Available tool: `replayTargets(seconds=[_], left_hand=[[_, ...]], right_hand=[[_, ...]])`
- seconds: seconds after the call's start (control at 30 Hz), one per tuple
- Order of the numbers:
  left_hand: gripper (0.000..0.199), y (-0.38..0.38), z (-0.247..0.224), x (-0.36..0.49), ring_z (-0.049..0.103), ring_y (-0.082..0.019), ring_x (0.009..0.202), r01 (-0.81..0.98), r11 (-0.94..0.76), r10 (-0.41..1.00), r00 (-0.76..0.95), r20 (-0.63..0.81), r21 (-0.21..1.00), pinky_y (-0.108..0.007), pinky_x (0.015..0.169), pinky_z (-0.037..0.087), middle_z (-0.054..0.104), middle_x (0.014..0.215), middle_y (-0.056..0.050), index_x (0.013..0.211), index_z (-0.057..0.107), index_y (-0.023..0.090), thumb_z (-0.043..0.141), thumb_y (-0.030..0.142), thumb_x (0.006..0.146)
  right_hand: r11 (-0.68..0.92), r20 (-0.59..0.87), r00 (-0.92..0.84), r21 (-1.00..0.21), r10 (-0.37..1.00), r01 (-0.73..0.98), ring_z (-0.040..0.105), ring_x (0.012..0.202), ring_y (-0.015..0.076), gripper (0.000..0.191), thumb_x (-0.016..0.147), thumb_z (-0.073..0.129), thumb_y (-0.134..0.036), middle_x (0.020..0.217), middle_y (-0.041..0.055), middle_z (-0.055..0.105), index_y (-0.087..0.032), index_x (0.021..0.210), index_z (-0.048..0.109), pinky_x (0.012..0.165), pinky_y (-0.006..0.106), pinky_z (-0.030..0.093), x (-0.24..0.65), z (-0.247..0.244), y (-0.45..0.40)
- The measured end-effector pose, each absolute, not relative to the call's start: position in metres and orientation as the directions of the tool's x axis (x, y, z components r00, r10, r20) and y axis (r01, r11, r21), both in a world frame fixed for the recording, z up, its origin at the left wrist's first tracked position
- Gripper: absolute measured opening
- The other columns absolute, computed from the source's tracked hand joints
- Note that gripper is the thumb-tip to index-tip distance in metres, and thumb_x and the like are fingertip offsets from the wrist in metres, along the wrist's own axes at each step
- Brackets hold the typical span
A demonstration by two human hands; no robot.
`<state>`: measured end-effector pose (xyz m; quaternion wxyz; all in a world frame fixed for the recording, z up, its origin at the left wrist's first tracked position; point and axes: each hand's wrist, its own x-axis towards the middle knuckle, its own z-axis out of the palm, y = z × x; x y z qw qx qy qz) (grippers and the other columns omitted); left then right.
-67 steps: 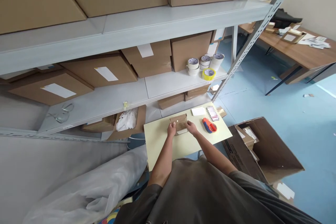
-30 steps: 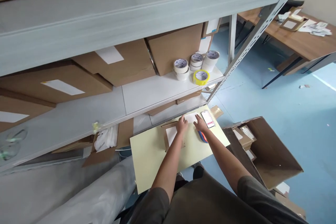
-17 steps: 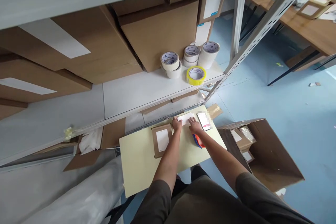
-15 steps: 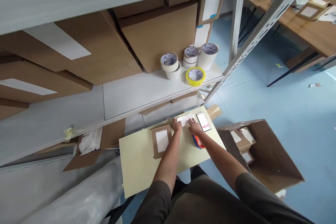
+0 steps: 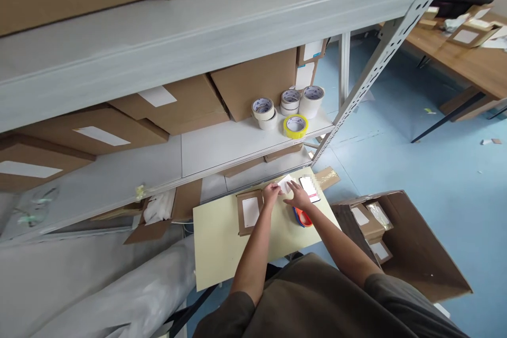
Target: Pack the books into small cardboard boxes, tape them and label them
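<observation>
On the pale yellow tabletop (image 5: 217, 253), my left hand (image 5: 271, 194) pinches the near left edge of a small white sheet of paper (image 5: 284, 184). My right hand (image 5: 299, 196) has its fingers spread at the right side of that sheet, the fingertips touching or just over it. Left of my hands lies a flat brown cardboard box (image 5: 244, 227) with a white label (image 5: 250, 212) on top. An orange and blue tape dispenser (image 5: 302, 217) sits just below my right wrist. To the right of the sheet is a phone with a lit white screen (image 5: 309, 188).
A grey shelf (image 5: 222, 148) beyond the table carries large cartons (image 5: 257, 79), white tape rolls (image 5: 263, 109) and a yellow tape roll (image 5: 295, 125). On the right stands a big open carton (image 5: 425, 248) with small boxes inside. A metal post (image 5: 368, 74) rises at the shelf's end.
The white sheet has turned from lying nearly sideways to a slant, its left end now held closer to me. My right fingers have spread. The head view has tilted up.
</observation>
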<state>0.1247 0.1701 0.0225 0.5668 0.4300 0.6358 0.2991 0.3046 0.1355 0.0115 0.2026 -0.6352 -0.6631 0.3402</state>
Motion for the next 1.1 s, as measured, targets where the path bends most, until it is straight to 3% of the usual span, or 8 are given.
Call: replayTargets(seconds=[0.13, 0.23, 0.33, 0.47, 0.63, 0.87, 1.0, 1.1], left_hand=[[0.038, 0.179, 0.047, 0.127, 0.077, -0.024, 0.080, 0.134, 0.404, 0.909, 0.056, -0.414, 0.905, -0.033, 0.077, 0.059, 0.080, 0.092, -0.013, 0.099, 0.076, 0.014, 0.073, 0.049, 0.085], [0.042, 0.192, 0.062, 0.125, 0.073, -0.028, 0.113, 0.265, 0.253, 0.960, 0.053, -0.276, 0.930, -0.039, 0.099, 0.056, 0.075, 0.128, -0.015, 0.123, 0.075, 0.018, 0.076, 0.033, 0.083], [0.070, 0.209, 0.070, 0.124, 0.059, -0.030, 0.137, 0.384, 0.136, 0.952, 0.204, -0.228, 0.913, -0.040, 0.116, 0.045, 0.065, 0.147, -0.014, 0.140, 0.068, 0.022, 0.081, 0.018, 0.072], [0.071, 0.228, 0.071, 0.126, 0.071, -0.029, 0.110, 0.400, 0.208, 0.841, 0.394, -0.372, 0.893, -0.041, 0.102, 0.053, 0.078, 0.114, -0.012, 0.132, 0.072, 0.015, 0.090, 0.031, 0.065], [0.048, 0.237, 0.073, 0.132, 0.068, -0.022, 0.076, 0.415, 0.243, 0.781, 0.453, -0.431, 0.877, -0.032, 0.078, 0.053, 0.075, 0.074, -0.002, 0.075, 0.077, 0.015, 0.094, 0.056, 0.056], [0.045, 0.237, 0.077, 0.124, 0.061, -0.017, 0.064, 0.329, 0.328, 0.808, 0.388, -0.444, 0.885, -0.028, 0.067, 0.047, 0.072, 0.065, -0.001, 0.067, 0.077, 0.017, 0.097, 0.051, 0.046], [0.039, 0.238, 0.078, 0.107, 0.065, -0.019, 0.068, 0.331, 0.348, 0.827, 0.332, -0.454, 0.877, -0.031, 0.073, 0.050, 0.074, 0.067, -0.003, 0.069, 0.078, 0.016, 0.097, 0.045, 0.050], [0.037, 0.236, 0.082, 0.115, 0.072, -0.026, 0.085, 0.301, 0.337, 0.851, 0.308, -0.425, 0.892, -0.036, 0.085, 0.054, 0.079, 0.079, -0.007, 0.076, 0.080, 0.017, 0.098, 0.036, 0.049]], right_hand=[[-0.122, -0.092, 0.080, -0.804, 0.993, 0.582, 0.071, 0.107, 0.0324, 0.034, 0.098, 0.056, -0.045, 0.119, 0.0152, 0.077, -0.023, 0.115, 0.076, 0.094, 0.043, 0.054, 0.292, 0.034, 0.129], [-0.209, -0.146, 0.215, -0.927, 0.966, 0.311, 0.069, 0.084, 0.0288, 0.042, 0.097, 0.053, -0.058, 0.090, 0.0117, 0.077, -0.023, 0.093, 0.075, 0.080, 0.040, 0.054, 0.300, 0.047, 0.132], [-0.227, -0.224, 0.151, -0.974, 0.963, 0.004, 0.067, 0.080, 0.0257, 0.044, 0.082, 0.069, -0.067, 0.082, 0.0070, 0.074, -0.023, 0.085, 0.071, 0.077, 0.037, 0.056, 0.322, 0.059, 0.139], [-0.261, -0.281, 0.110, -0.950, 0.953, -0.170, 0.068, 0.082, 0.0235, 0.046, 0.072, 0.080, -0.066, 0.084, 0.0052, 0.075, -0.022, 0.084, 0.071, 0.082, 0.037, 0.057, 0.353, 0.070, 0.143], [-0.308, -0.375, 0.244, -0.911, 0.894, -0.273, 0.071, 0.083, 0.0245, 0.053, 0.065, 0.084, -0.066, 0.085, 0.0062, 0.076, -0.021, 0.088, 0.070, 0.081, 0.037, 0.059, 0.359, 0.064, 0.137], [-0.287, -0.415, 0.386, -0.893, 0.824, -0.347, 0.072, 0.080, 0.0245, 0.055, 0.069, 0.076, -0.075, 0.080, 0.0067, 0.073, -0.024, 0.085, 0.062, 0.078, 0.041, 0.063, 0.359, 0.054, 0.129], [-0.269, -0.373, 0.406, -0.918, 0.834, -0.290, 0.070, 0.074, 0.0230, 0.056, 0.069, 0.074, -0.078, 0.073, 0.0034, 0.069, -0.026, 0.082, 0.058, 0.076, 0.042, 0.064, 0.383, 0.064, 0.128], [-0.293, -0.400, 0.318, -0.895, 0.860, -0.335, 0.069, 0.072, 0.0219, 0.057, 0.061, 0.084, -0.072, 0.071, 0.0022, 0.068, -0.024, 0.080, 0.060, 0.078, 0.041, 0.064, 0.378, 0.076, 0.126]])
